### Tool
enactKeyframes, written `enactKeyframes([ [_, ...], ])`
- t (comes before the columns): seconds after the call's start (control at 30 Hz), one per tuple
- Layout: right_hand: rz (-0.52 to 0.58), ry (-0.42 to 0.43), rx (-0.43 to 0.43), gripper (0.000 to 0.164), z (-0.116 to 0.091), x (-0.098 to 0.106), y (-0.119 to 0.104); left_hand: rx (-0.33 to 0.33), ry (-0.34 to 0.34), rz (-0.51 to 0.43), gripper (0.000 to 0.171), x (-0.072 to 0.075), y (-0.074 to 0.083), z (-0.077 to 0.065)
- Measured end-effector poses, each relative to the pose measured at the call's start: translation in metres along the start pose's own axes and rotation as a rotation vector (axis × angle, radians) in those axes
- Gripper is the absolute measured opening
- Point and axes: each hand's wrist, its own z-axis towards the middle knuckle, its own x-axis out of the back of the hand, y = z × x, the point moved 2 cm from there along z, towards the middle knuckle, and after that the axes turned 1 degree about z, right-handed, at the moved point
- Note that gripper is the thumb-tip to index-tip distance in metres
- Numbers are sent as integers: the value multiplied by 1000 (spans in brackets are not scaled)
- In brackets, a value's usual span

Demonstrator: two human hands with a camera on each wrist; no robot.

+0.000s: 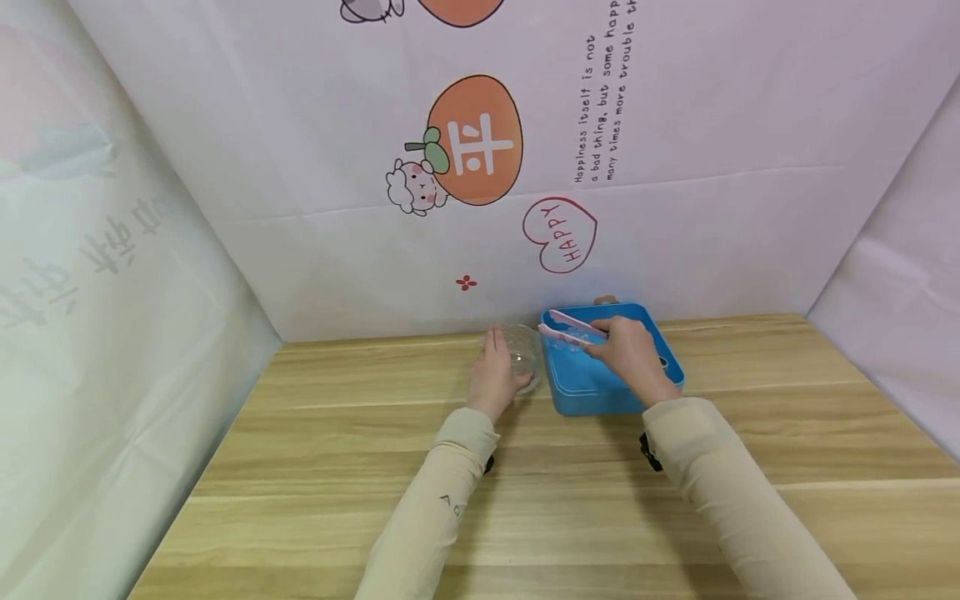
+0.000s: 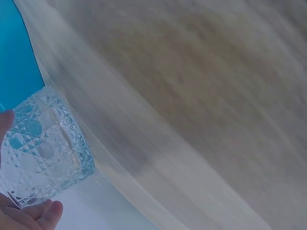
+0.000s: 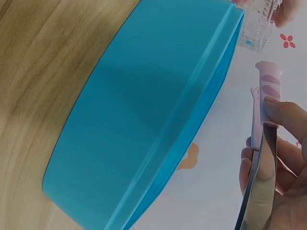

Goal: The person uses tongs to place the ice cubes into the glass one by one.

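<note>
My left hand [image 1: 492,375] grips a clear glass tumbler [image 1: 522,354]. In the left wrist view the tumbler [image 2: 45,148] shows a diamond-cut pattern, with my thumb and fingertips on opposite sides of it. A blue rectangular box [image 1: 600,403] stands right beside it. Over this box my right hand [image 1: 630,354] holds a pair of tongs [image 1: 576,322] with pink paw-shaped ends and metal arms. The two tong ends are apart, pointing left toward the tumbler. Small clear pieces [image 1: 567,341] show near the tong ends, partly hidden by them.
The wood-grain table [image 1: 345,483] reaches back to a white printed cloth [image 1: 337,275] close behind the box and tumbler. White cloth also hangs along the left and right sides. A small dark round thing [image 1: 663,362] shows at the box's right side.
</note>
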Motion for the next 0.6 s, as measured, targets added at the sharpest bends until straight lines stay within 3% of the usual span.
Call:
enactKeyframes([
  [0.6, 10, 5, -3, 47, 6, -19, -11, 12, -13, -53, 100, 18, -32, -6],
])
